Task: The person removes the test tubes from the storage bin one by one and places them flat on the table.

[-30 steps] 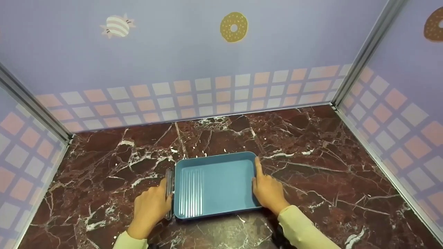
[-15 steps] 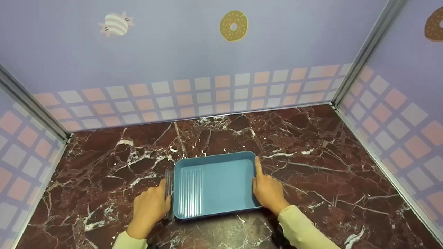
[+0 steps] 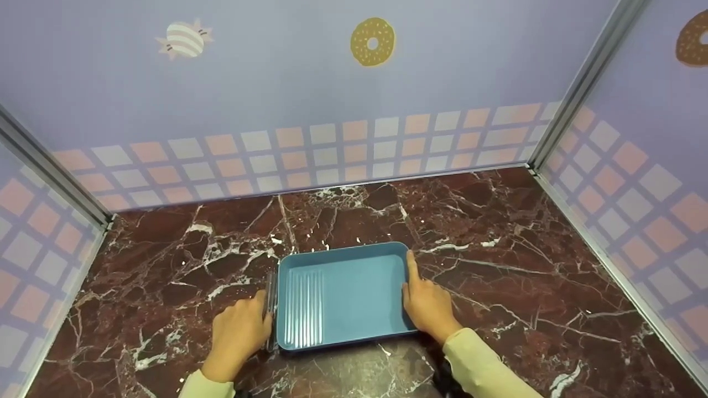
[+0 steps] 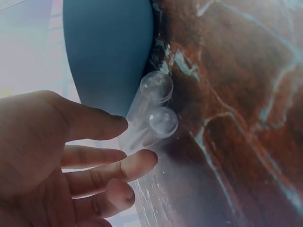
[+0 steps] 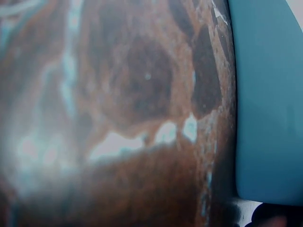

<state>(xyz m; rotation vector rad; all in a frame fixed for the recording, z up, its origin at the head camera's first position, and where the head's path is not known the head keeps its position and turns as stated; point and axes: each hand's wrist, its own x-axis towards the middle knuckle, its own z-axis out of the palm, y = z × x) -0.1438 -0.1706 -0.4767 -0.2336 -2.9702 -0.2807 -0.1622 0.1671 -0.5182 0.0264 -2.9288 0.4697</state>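
Note:
A blue rectangular tray point(image 3: 365, 301) with a ridged strip along its left part sits on the marble-patterned table. Along its left side lie clear round-ended tubes point(image 4: 156, 87), like test tubes; two rounded ends show in the left wrist view. My left hand point(image 3: 240, 329) is beside these tubes, its fingers loosely bent and its thumb and fingertips right at them. On the tray's right side, my right hand point(image 3: 428, 307) holds the wall, thumb over the rim and index finger stretched along the edge. Its other fingers are hidden under the hand.
Dark red marble-patterned table point(image 3: 514, 260) with white veins surrounds the tray. A purple back wall point(image 3: 276, 83) with checks and printed sweets rises behind, and side panels with metal corner strips point(image 3: 586, 83) enclose the table left and right.
My left hand has shifted slightly back and left, its index fingertip easing away from the clear tubes. The tray and my right hand stay in place.

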